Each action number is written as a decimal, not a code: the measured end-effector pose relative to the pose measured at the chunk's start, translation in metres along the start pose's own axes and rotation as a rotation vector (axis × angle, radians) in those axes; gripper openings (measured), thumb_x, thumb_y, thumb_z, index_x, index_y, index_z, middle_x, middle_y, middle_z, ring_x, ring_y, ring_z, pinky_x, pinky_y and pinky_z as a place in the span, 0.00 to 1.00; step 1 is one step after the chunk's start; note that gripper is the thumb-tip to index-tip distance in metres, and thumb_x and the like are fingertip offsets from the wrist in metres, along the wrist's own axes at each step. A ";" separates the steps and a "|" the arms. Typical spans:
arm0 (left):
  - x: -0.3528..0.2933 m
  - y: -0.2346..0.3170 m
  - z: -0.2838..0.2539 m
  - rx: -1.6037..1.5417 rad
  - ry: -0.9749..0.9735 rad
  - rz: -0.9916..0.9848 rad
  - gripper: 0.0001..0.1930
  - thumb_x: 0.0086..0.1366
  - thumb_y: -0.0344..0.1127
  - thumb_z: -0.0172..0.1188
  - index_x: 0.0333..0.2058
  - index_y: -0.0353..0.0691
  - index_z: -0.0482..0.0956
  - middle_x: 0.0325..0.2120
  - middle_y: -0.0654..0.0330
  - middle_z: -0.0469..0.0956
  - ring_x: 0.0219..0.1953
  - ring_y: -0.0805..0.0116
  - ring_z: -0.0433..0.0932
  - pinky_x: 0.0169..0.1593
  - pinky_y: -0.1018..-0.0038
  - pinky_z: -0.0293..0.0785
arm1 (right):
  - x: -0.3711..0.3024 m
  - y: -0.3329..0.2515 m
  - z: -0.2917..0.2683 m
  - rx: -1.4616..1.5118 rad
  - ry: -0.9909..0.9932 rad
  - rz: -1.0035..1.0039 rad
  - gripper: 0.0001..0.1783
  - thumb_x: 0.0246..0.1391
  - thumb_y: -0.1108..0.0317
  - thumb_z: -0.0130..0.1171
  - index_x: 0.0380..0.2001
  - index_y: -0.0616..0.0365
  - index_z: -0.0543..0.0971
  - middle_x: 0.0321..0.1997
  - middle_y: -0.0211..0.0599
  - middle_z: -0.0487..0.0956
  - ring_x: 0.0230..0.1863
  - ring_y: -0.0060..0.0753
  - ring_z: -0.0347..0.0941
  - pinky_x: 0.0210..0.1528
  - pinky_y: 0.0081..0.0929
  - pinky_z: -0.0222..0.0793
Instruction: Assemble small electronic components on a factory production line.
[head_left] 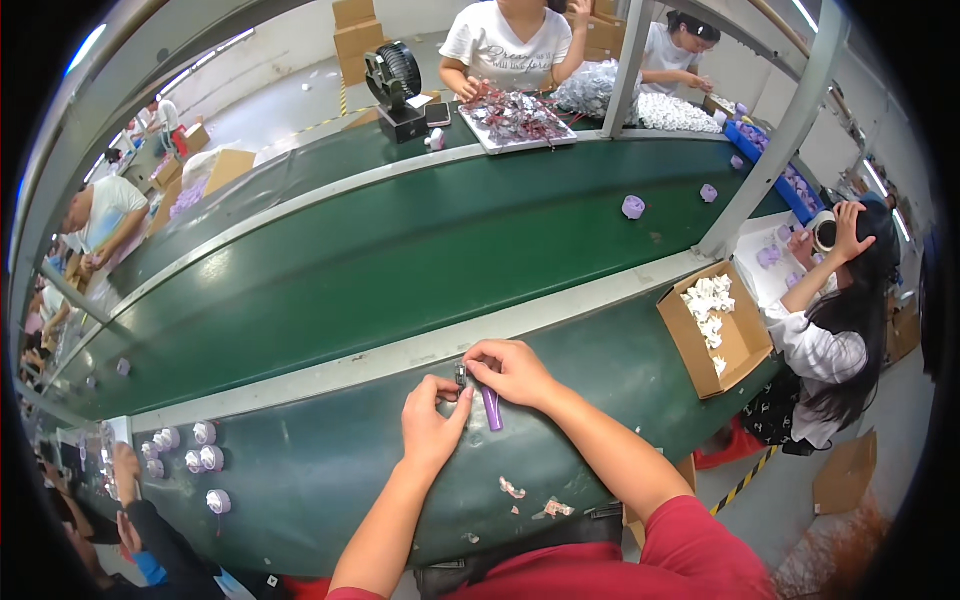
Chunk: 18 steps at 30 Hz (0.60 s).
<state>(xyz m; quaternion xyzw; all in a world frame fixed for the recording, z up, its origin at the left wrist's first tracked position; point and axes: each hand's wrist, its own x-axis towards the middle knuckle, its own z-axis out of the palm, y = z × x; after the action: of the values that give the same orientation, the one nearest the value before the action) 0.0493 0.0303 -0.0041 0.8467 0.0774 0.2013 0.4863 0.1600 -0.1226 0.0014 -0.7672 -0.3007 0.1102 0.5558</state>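
Note:
Over the green work surface [330, 455] my two hands meet, fingers pinched together. Between the fingertips is a small dark piece with a shiny, clear-looking part [461, 374]; its exact kind is too small to make out. My left hand [432, 425] grips it from the lower left, thumb and fingers closed. From the upper right, my right hand [515, 374] pinches at the same piece. A purple tapered stick [493, 409] extends below my right hand toward me. Its upper end is hidden by the fingers, so I cannot tell whether it is held or lying down.
A cardboard box [745, 350] of white pieces stands right, beside a co-worker [820, 340]. Several purple-and-white round parts [205, 458] sit left, near another person's hand [125, 470]. Beyond a metal rail [400, 360] runs a green conveyor belt [430, 250] carrying purple parts [633, 207]. Scraps [555, 508] lie near me.

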 end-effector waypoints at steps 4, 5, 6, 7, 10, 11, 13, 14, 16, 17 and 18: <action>-0.001 -0.001 -0.001 0.001 -0.010 -0.001 0.12 0.59 0.36 0.73 0.33 0.38 0.78 0.29 0.58 0.82 0.33 0.61 0.81 0.42 0.65 0.75 | -0.001 0.000 0.001 0.000 0.003 -0.007 0.08 0.61 0.67 0.64 0.39 0.60 0.83 0.30 0.33 0.83 0.28 0.22 0.76 0.32 0.24 0.72; 0.000 -0.001 0.000 0.007 -0.011 0.004 0.12 0.59 0.36 0.73 0.33 0.39 0.78 0.29 0.59 0.82 0.33 0.61 0.81 0.43 0.65 0.75 | -0.001 0.000 0.001 -0.001 0.007 -0.007 0.08 0.61 0.67 0.64 0.39 0.60 0.83 0.30 0.31 0.83 0.28 0.20 0.75 0.32 0.23 0.72; 0.001 -0.001 0.000 0.012 -0.012 0.010 0.12 0.59 0.36 0.73 0.33 0.39 0.78 0.29 0.59 0.82 0.33 0.60 0.81 0.43 0.65 0.75 | -0.001 0.000 0.001 0.000 0.004 -0.008 0.08 0.61 0.67 0.64 0.39 0.60 0.83 0.30 0.31 0.83 0.28 0.20 0.75 0.32 0.23 0.72; 0.000 -0.003 0.000 0.013 -0.009 0.009 0.12 0.59 0.36 0.73 0.33 0.39 0.78 0.29 0.59 0.82 0.33 0.60 0.81 0.43 0.65 0.75 | -0.002 0.000 0.001 -0.005 0.008 -0.013 0.08 0.61 0.67 0.64 0.39 0.60 0.83 0.29 0.31 0.83 0.27 0.20 0.75 0.32 0.23 0.71; -0.001 -0.005 0.004 -0.002 -0.015 0.004 0.12 0.59 0.36 0.73 0.33 0.39 0.78 0.29 0.59 0.82 0.33 0.60 0.81 0.43 0.65 0.75 | -0.002 0.001 -0.002 -0.013 0.016 -0.021 0.08 0.61 0.67 0.64 0.39 0.60 0.83 0.29 0.31 0.83 0.27 0.19 0.74 0.31 0.23 0.71; 0.000 -0.003 0.003 0.000 -0.017 0.009 0.12 0.59 0.36 0.73 0.33 0.39 0.78 0.28 0.59 0.82 0.33 0.59 0.81 0.43 0.65 0.74 | -0.002 0.000 -0.001 -0.011 0.020 -0.020 0.08 0.61 0.67 0.64 0.39 0.60 0.83 0.29 0.31 0.82 0.27 0.19 0.74 0.31 0.23 0.71; -0.002 -0.003 0.003 0.003 -0.017 0.012 0.12 0.59 0.36 0.73 0.33 0.39 0.78 0.28 0.59 0.81 0.33 0.59 0.81 0.43 0.64 0.74 | -0.003 0.000 -0.001 -0.009 0.010 -0.015 0.08 0.61 0.67 0.64 0.39 0.60 0.83 0.29 0.31 0.82 0.27 0.20 0.74 0.31 0.23 0.71; -0.002 -0.003 0.002 0.012 -0.020 0.012 0.12 0.59 0.37 0.72 0.34 0.39 0.78 0.28 0.59 0.81 0.33 0.59 0.81 0.43 0.64 0.74 | -0.003 -0.001 -0.001 -0.009 0.003 -0.010 0.08 0.61 0.67 0.64 0.39 0.61 0.83 0.29 0.31 0.82 0.27 0.20 0.74 0.31 0.23 0.71; -0.002 -0.004 0.002 0.024 -0.017 0.008 0.12 0.60 0.37 0.72 0.34 0.39 0.78 0.28 0.59 0.81 0.33 0.59 0.81 0.43 0.64 0.74 | -0.002 -0.001 -0.001 -0.018 0.000 -0.008 0.09 0.61 0.67 0.64 0.39 0.60 0.83 0.30 0.33 0.83 0.28 0.23 0.75 0.32 0.25 0.72; -0.001 -0.005 0.003 0.031 -0.021 0.013 0.12 0.60 0.37 0.72 0.34 0.40 0.78 0.28 0.59 0.81 0.33 0.58 0.81 0.42 0.63 0.74 | -0.002 0.000 -0.001 -0.027 -0.002 -0.004 0.09 0.61 0.66 0.64 0.39 0.60 0.83 0.31 0.35 0.83 0.28 0.25 0.76 0.32 0.26 0.72; -0.002 -0.005 0.004 0.039 -0.024 0.017 0.12 0.60 0.37 0.72 0.33 0.40 0.78 0.28 0.59 0.82 0.33 0.58 0.81 0.42 0.63 0.74 | -0.003 0.001 -0.001 -0.040 -0.002 0.004 0.09 0.61 0.66 0.64 0.39 0.59 0.83 0.32 0.36 0.83 0.28 0.26 0.76 0.32 0.27 0.72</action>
<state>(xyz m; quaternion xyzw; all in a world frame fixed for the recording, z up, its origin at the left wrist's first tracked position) 0.0491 0.0295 -0.0109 0.8591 0.0684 0.1936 0.4688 0.1581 -0.1253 -0.0002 -0.7787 -0.3018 0.1059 0.5398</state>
